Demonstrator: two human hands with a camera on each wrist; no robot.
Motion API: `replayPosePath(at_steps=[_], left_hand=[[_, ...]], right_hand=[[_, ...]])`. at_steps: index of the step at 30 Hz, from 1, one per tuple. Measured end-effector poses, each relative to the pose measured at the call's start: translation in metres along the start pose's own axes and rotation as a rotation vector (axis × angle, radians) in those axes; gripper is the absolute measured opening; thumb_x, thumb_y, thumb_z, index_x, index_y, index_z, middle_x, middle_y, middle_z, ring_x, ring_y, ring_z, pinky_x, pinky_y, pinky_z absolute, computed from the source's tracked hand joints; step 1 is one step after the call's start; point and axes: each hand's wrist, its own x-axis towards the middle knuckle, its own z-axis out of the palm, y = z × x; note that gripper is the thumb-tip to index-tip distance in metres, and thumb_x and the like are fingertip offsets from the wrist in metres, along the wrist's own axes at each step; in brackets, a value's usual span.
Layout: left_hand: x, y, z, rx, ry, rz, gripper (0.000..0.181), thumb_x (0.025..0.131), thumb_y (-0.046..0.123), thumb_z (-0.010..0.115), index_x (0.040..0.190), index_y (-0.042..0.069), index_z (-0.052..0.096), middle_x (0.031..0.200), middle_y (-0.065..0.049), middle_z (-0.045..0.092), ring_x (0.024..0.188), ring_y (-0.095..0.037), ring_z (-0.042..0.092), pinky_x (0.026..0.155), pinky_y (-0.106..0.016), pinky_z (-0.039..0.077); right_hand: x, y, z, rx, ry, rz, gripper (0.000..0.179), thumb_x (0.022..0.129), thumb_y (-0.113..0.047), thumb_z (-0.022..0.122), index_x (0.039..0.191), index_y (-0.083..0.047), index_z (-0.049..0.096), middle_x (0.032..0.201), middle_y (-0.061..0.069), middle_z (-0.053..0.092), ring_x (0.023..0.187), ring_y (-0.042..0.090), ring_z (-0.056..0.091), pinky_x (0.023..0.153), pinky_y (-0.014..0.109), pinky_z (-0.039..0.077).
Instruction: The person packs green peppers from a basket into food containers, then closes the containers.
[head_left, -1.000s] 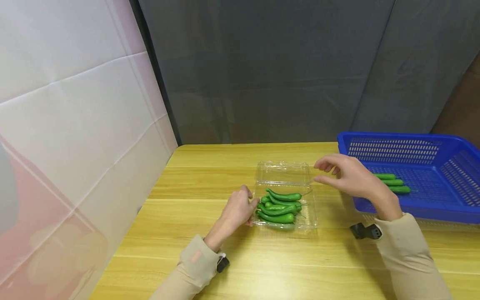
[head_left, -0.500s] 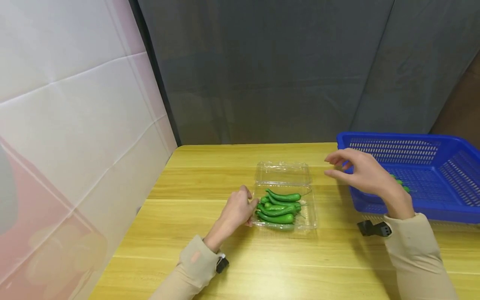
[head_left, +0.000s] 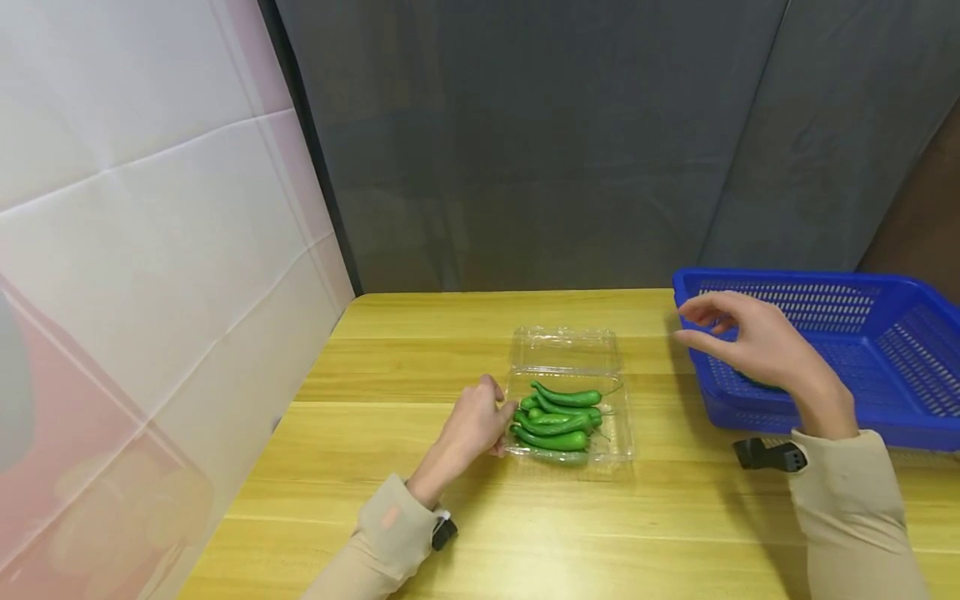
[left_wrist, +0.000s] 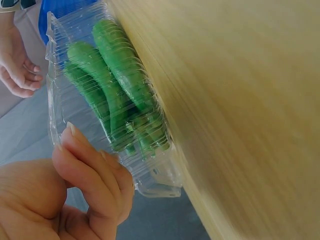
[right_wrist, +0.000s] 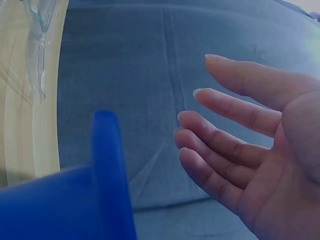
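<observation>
A clear plastic clamshell box [head_left: 621, 437] lies on the table with its lid [head_left: 566, 352] folded back. Several green chili peppers [head_left: 555, 425] fill its left part. At the box's left edge is my left hand [head_left: 474, 417]; in the left wrist view its thumb and fingertips [left_wrist: 70, 137] pinch the rim. My right hand [head_left: 757, 342] hovers over the left side of a blue basket [head_left: 795, 275], fingers loosely bent and holding nothing. Green peppers [head_left: 757, 382] in the basket are mostly hidden behind that hand.
The basket stands on the right of the wooden table [head_left: 420, 350], its wall [right_wrist: 112, 175] close below the right hand in the right wrist view. A dark curtain [head_left: 525, 150] hangs behind the table, and a pale sheet [head_left: 150, 250] hangs along the left.
My right hand has moved rightward, away from the box and over the basket's left side, now covering most of the peppers there. The left hand and box have stayed in place.
</observation>
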Motion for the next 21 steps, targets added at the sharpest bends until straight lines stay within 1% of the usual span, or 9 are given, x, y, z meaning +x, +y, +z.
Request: replayPosePath(at_steps=[3,4,10,12,17,19,21], left_hand=[[0.000,0.000,0.000,0.006,0.004,0.009,0.026,0.101,0.007,0.060,0.113,-0.014,0.051,0.060,-0.011,0.058,0.039,-0.014,0.056,0.040,-0.031,0.058],[0.000,0.000,0.000,0.007,0.005,0.010,0.026,0.101,0.007,0.060,0.113,-0.014,0.051,0.060,-0.011,0.058,0.038,-0.014,0.056,0.040,-0.031,0.057],[-0.001,0.001,-0.001,0.004,0.004,0.005,0.025,0.101,0.007,0.061,0.113,-0.013,0.051,0.061,-0.011,0.058,0.039,-0.014,0.056,0.040,-0.031,0.058],[0.000,0.001,-0.001,0.004,0.005,0.005,0.025,0.101,0.007,0.061,0.113,-0.013,0.051,0.062,-0.011,0.058,0.039,-0.014,0.056,0.040,-0.031,0.057],[-0.001,0.000,-0.001,0.001,0.007,0.006,0.025,0.101,0.007,0.061,0.112,-0.013,0.051,0.062,-0.011,0.058,0.039,-0.014,0.056,0.040,-0.030,0.057],[0.000,0.000,-0.001,0.000,0.007,0.006,0.025,0.101,0.007,0.061,0.113,-0.014,0.051,0.062,-0.011,0.058,0.039,-0.014,0.056,0.040,-0.031,0.057],[0.000,0.000,-0.001,0.000,0.008,0.006,0.026,0.101,0.007,0.061,0.113,-0.014,0.051,0.062,-0.011,0.058,0.039,-0.014,0.056,0.040,-0.031,0.058]], right_hand=[[-0.001,0.005,-0.004,0.008,0.000,0.022,0.031,0.093,-0.022,0.075,0.119,-0.005,0.070,0.109,0.011,0.070,0.094,0.024,0.062,0.076,0.014,0.047],[-0.002,0.006,-0.005,0.010,0.003,0.041,0.032,0.094,-0.023,0.075,0.119,-0.005,0.070,0.109,0.010,0.070,0.094,0.023,0.061,0.076,0.013,0.046],[-0.008,0.013,-0.017,0.006,0.012,0.142,0.036,0.094,-0.029,0.074,0.122,-0.007,0.069,0.110,0.011,0.069,0.091,0.008,0.056,0.076,0.012,0.044],[-0.009,0.016,-0.019,0.003,0.006,0.152,0.038,0.095,-0.030,0.074,0.123,-0.006,0.068,0.112,0.012,0.068,0.092,0.007,0.055,0.075,0.013,0.044],[-0.010,0.019,-0.022,-0.003,0.008,0.181,0.040,0.095,-0.032,0.074,0.125,-0.008,0.068,0.114,0.013,0.068,0.095,0.016,0.056,0.076,0.014,0.043],[-0.011,0.022,-0.023,-0.007,0.011,0.191,0.040,0.095,-0.032,0.073,0.125,-0.007,0.067,0.115,0.014,0.068,0.095,0.016,0.056,0.076,0.015,0.043],[-0.012,0.025,-0.025,-0.011,0.013,0.197,0.040,0.095,-0.032,0.073,0.126,-0.007,0.067,0.116,0.015,0.067,0.095,0.011,0.055,0.076,0.016,0.043]])
